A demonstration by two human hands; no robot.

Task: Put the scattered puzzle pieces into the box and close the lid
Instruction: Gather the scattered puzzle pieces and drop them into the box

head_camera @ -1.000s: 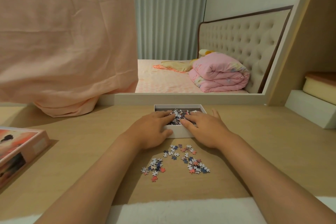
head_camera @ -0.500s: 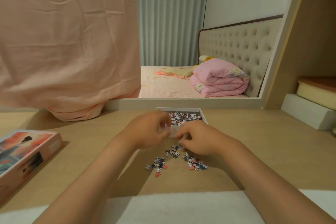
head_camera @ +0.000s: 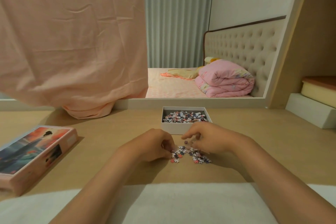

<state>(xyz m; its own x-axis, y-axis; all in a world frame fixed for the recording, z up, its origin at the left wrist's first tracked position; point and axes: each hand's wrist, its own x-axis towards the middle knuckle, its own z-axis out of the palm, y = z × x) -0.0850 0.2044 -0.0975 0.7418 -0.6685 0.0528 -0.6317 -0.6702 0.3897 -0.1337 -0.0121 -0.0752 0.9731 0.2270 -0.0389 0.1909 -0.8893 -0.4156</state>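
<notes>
A white open box stands on the wooden desk, holding several small puzzle pieces. In front of it lies a loose pile of scattered puzzle pieces in white, blue and pink. My left hand rests at the pile's left edge, fingers curled onto pieces there. My right hand hovers over the pile's right side with curled fingers, pinching at pieces. The box lid, pink with a picture on top, lies at the left of the desk.
A peach cloth hangs over the mirror at the back left, its hem resting on the desk. White and yellow foam blocks sit at the right. A white pad covers the desk's near edge.
Both hands have drawn back from the box to the scattered pile in front of it. The pile is gathered tighter than before.
</notes>
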